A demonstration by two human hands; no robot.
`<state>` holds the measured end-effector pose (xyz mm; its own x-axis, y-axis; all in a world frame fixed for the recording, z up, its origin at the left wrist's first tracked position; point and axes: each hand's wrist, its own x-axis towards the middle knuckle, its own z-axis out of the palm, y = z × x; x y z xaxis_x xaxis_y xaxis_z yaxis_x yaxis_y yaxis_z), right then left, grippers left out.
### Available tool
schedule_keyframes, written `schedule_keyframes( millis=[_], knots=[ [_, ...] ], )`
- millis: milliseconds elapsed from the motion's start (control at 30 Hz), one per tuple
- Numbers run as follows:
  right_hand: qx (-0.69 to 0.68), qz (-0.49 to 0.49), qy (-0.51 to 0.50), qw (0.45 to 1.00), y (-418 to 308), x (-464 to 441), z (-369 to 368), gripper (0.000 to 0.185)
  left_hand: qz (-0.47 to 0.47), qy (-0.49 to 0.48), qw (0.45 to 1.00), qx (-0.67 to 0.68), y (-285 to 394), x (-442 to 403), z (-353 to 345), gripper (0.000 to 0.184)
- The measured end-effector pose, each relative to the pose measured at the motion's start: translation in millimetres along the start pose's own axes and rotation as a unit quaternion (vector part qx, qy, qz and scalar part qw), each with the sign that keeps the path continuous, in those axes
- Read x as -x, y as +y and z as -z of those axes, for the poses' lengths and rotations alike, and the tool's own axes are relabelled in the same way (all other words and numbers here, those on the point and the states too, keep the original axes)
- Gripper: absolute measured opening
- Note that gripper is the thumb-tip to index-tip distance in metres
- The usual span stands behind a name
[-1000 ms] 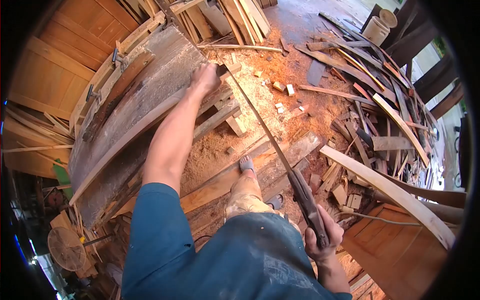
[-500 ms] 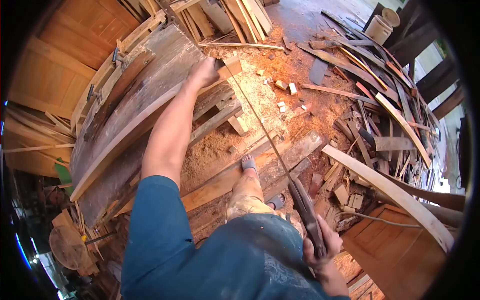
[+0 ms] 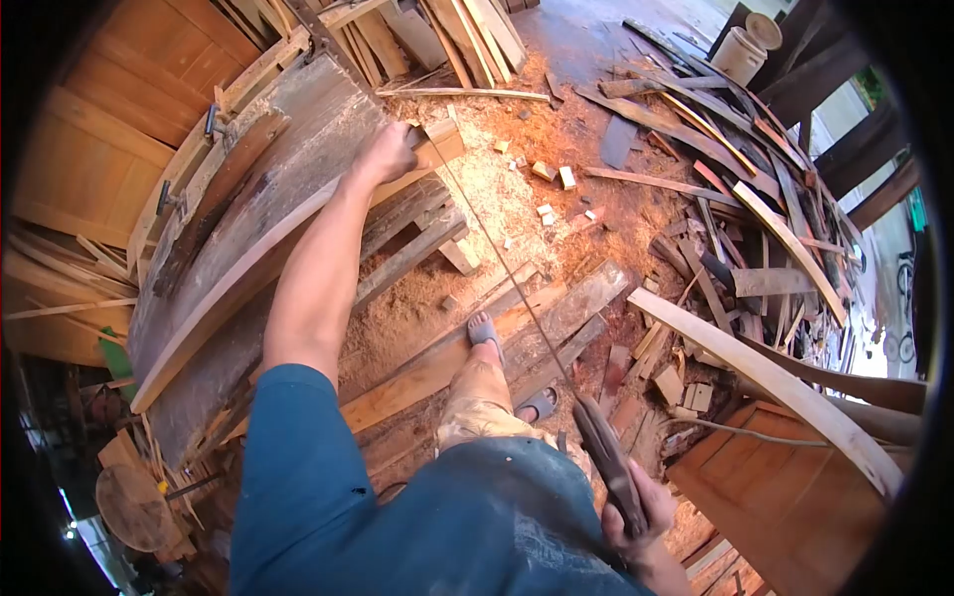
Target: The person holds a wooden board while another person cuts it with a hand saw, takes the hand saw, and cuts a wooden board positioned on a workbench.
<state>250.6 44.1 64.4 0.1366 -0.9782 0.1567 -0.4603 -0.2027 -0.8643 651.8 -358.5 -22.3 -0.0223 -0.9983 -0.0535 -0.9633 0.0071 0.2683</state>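
Observation:
A long thin-bladed saw [image 3: 512, 283] stretches diagonally between my two hands, its blade nearly edge-on to me. My right hand [image 3: 639, 507] is wrapped round the dark wooden handle [image 3: 604, 452] at the near end, beside my hip. Out in front, my left hand [image 3: 386, 156] is a fist against a small dark piece where the far end of the blade finishes; part of its grip is hidden. Right there the blade crosses the end of a thick curved board [image 3: 238, 253], which lies along the edge of a worn workbench [image 3: 318, 109].
Planks [image 3: 397, 397] lie underfoot among sawdust and small offcuts [image 3: 543, 171]. Scrap wood [image 3: 765, 223] is heaped at the right, with a long curved piece [image 3: 765, 377] nearer me. Wooden panels [image 3: 119, 149] lean at the left. A white bucket [image 3: 739, 57] stands at the back.
My right hand and the saw handle have drawn slightly back toward my body. My left hand stays by the board's end. The whole view has shifted a little.

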Motion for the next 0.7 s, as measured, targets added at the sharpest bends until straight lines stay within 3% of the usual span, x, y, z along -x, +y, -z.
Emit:
schedule_keyframes(
  millis=[67, 100, 133, 200, 267, 300, 333, 467, 533, 600, 633, 700],
  knots=[
    [0.045, 0.066, 0.011, 0.997, -15, -87, -33, 0.049, -0.011, 0.027, 0.999, -0.023, -2, -1, -3, 0.059],
    [0.043, 0.058, 0.033, 0.997, 12, -122, -73, 0.045, 0.0, -0.006, 1.0, -0.014, -2, 2, -5, 0.058],
    [-0.085, 0.042, 0.047, 0.994, 13, -172, -107, 0.044, 0.013, -0.033, 0.999, -0.007, 2, 1, 0, 0.058],
    [-0.058, -0.006, 0.044, 0.997, -16, -221, -126, 0.039, 0.028, -0.066, 0.997, -0.01, 3, 4, 9, 0.057],
    [-0.091, 0.038, 0.073, 0.992, 11, -195, -130, 0.041, 0.028, -0.071, 0.997, -0.007, 7, 4, 9, 0.056],
    [-0.087, 0.005, 0.046, 0.995, 7, -163, -107, 0.043, -0.007, -0.055, 0.998, 0.022, 6, 5, 11, 0.058],
    [-0.007, 0.048, 0.055, 0.997, 21, -123, -89, 0.046, 0.023, -0.049, 0.998, 0.021, 13, 10, 20, 0.061],
    [0.079, 0.012, 0.012, 0.997, 4, 28, 12, 0.042, 0.017, -0.02, 1.0, -0.01, 16, 13, 15, 0.062],
    [0.05, 0.03, 0.009, 0.998, -21, -13, 10, 0.041, 0.007, -0.015, 1.0, -0.01, 11, 9, 12, 0.061],
    [0.041, 0.053, -0.013, 0.998, 11, -85, -40, 0.052, 0.01, -0.01, 1.0, -0.013, 1, 1, 3, 0.06],
    [0.0, 0.041, 0.006, 0.999, 16, -126, -72, 0.05, -0.033, -0.007, 0.996, 0.08, -43, -21, -34, 0.055],
    [-0.076, 0.052, 0.056, 0.994, 11, -208, -125, 0.045, -0.024, -0.015, 0.999, 0.019, -13, -7, -11, 0.042]
  ],
)
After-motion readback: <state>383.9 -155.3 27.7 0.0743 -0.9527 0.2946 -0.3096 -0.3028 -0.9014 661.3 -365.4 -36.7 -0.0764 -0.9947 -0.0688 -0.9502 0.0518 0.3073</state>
